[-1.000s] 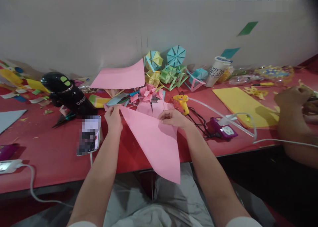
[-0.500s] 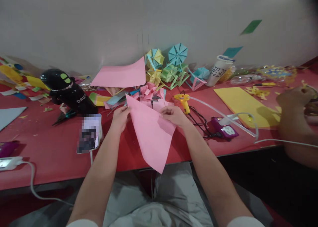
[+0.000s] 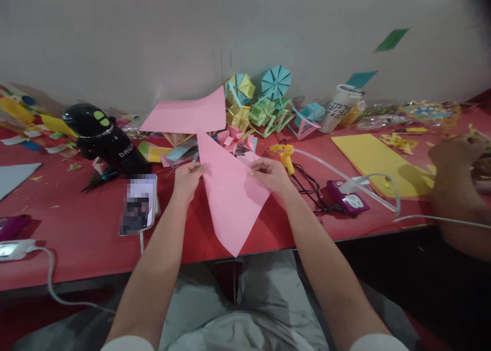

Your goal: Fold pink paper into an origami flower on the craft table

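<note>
A sheet of pink paper hangs between my hands above the red table, one corner pointing down toward the front edge. My left hand pinches its left edge between thumb and fingers. On the opposite side, my right hand grips the right edge near the top. Behind the sheet lie folded pink paper pieces, partly covered by it. Just past my right hand is a yellow glue gun.
At left stand a black bottle and a phone. Paper umbrellas and a white cup line the wall. A purple power socket, cables and yellow paper lie right, beside another person's arm.
The pink sheet has turned a little, its lower corner swinging left and up and its top corner rising. Both hands keep hold of its edges.
</note>
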Demonstrator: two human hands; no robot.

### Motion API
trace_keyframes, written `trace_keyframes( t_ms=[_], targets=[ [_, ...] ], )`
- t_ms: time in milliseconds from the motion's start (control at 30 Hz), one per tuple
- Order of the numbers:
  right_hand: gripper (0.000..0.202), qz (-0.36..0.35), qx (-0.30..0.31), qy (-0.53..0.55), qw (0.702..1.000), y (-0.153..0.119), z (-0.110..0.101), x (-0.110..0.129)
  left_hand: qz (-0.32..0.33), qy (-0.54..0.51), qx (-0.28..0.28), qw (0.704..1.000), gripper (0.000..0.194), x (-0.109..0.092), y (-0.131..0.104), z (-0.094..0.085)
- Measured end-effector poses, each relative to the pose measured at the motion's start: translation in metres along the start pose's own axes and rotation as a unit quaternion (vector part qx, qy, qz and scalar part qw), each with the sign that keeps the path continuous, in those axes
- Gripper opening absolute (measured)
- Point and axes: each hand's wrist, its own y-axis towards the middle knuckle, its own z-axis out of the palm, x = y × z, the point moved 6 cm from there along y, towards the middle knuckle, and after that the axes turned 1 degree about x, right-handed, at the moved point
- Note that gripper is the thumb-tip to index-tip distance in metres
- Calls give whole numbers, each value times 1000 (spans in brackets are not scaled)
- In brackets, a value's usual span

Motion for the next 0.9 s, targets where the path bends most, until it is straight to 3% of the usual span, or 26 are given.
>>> trace_keyframes(
  t_ms=[100, 267, 467, 667, 900],
  targets=[
    [29, -3, 0, 1, 1000, 0, 1, 0, 24, 0, -7, 1000, 33, -1, 1, -1],
    [33, 19, -46, 11, 999, 1, -6, -3, -45, -9, 15, 999, 37, 4, -3, 4],
    [31, 5, -49, 21, 999, 2, -2, -1, 49, 24, -26, 998, 32, -2, 1, -4],
    [29, 3, -91, 34, 995, 4, -8, -7, 27, 49, 5, 998, 29, 0, 0, 1],
    [29, -5, -93, 31, 995, 5, -5, -5, 112, 142, -41, 983, 19, -14, -5, -3]
  ],
)
